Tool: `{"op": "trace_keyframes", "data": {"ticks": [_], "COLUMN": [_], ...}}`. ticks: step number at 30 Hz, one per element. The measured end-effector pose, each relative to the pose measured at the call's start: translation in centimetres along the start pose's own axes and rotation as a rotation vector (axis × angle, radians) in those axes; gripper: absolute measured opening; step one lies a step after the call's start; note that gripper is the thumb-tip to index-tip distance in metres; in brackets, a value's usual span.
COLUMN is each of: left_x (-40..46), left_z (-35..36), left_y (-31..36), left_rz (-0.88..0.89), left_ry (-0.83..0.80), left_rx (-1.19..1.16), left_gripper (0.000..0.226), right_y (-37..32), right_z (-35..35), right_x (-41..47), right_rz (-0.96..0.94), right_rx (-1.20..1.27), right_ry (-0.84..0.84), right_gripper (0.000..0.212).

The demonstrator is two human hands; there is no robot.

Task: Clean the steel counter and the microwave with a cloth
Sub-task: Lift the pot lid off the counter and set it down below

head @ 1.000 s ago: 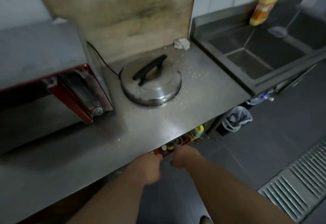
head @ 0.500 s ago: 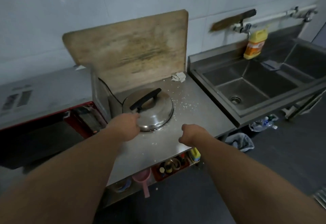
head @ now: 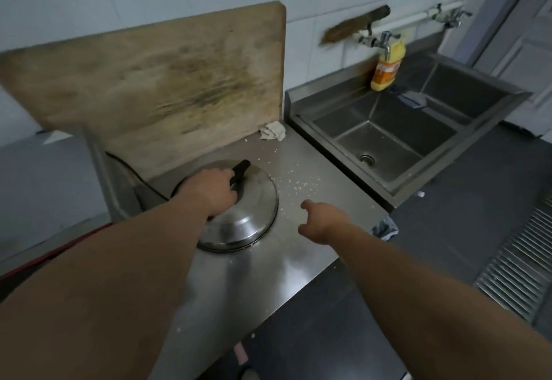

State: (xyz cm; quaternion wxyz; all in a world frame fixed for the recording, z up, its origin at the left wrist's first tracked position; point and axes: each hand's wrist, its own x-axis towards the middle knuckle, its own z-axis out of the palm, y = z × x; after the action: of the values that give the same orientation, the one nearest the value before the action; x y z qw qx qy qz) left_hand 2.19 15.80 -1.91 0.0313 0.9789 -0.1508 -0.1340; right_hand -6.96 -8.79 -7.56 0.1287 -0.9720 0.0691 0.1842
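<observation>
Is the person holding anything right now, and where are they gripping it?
The left hand grips the steel pot lid by its black handle. The right hand holds nothing.

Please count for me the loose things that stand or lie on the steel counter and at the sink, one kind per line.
Wooden boards: 1, the cutting board
Steel lids: 1, the pot lid
Cloths: 1, the crumpled cloth
Bottles: 1, the yellow bottle
Total: 4

The left hand (head: 213, 190) grips the black handle (head: 240, 170) of the pot lid (head: 245, 215) on the steel counter (head: 298, 260). The right hand (head: 324, 219) hangs open nearby.
</observation>
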Motion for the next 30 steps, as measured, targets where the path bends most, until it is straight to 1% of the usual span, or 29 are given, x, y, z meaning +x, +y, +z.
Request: {"op": "trace_keyframes", "data": {"ticks": [4, 8, 12, 19, 22, 25, 30], "left_x": [3.1, 5.1, 6.8, 9.8, 11.0, 11.6, 11.9], "left_z": [2.0, 4.0, 5.4, 7.2, 7.9, 8.3, 8.7], "left_y": [-3.8, -5.8, -5.9, -5.3, -5.2, -5.1, -5.0], "left_rz": [-0.006, -0.006, 0.027, 0.017, 0.011, -0.009, -0.003], "left_ry": [-0.064, -0.099, -0.111, -0.083, -0.08, -0.067, -0.04], "left_rx": [0.063, 0.028, 0.011, -0.017, -0.063, -0.09, -0.033], "left_gripper": [0.049, 0.054, 0.058, 0.048, 0.044, 0.05, 0.056], "right_y": [-2.8, -4.7, -5.6, -5.3, -4.7, -4.1, -3.3], "right_z": [1.1, 2.8, 4.0, 4.1, 4.5, 5.0, 5.2], "right_x": [2.6, 4.3, 5.2, 6.8, 7.1, 6.8, 6.5], "right_rz": [0.008, -0.035, -0.051, -0.041, -0.03, -0.013, 0.031], "right_rx": [0.016, 0.019, 0.002, 0.01, 0.014, 0.005, 0.016], "right_ry": [0.005, 0.026, 0.044, 0.085, 0.095, 0.085, 0.091], "right_gripper": [0.066, 0.067, 0.067, 0.068, 0.066, 0.066, 0.067]}}
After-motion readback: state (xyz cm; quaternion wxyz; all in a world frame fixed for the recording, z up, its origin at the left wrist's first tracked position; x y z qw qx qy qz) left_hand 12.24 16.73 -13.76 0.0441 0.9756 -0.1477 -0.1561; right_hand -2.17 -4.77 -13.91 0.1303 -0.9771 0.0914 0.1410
